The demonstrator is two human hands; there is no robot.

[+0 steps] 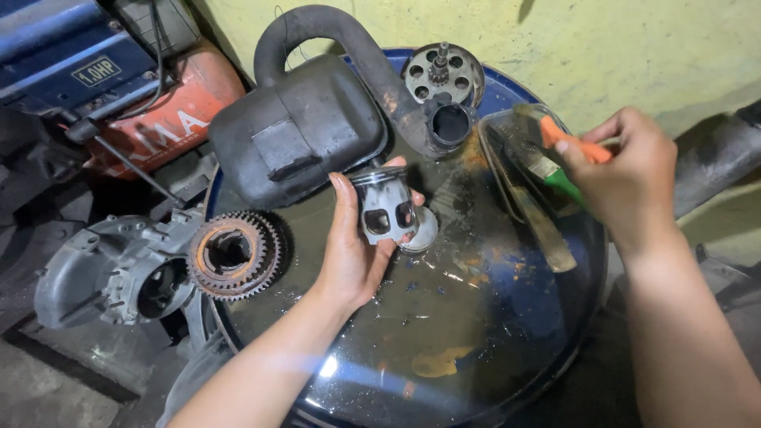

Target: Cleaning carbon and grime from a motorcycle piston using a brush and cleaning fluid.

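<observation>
Cleaning step, by the look of it: left hand (353, 246) wrapped around piston (384, 208) over wet drum top (476, 333). Right hand (626, 170) gripping brush (567, 158) over far-right tray (507, 131). Next: likely bristles onto piston.

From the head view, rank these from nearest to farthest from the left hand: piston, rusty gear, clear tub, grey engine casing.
1. Piston: gripped in the left hand.
2. Rusty gear: to its left on the drum top.
3. Clear tub: to the right, under the right hand.
4. Grey engine casing: far left, off the drum.
</observation>
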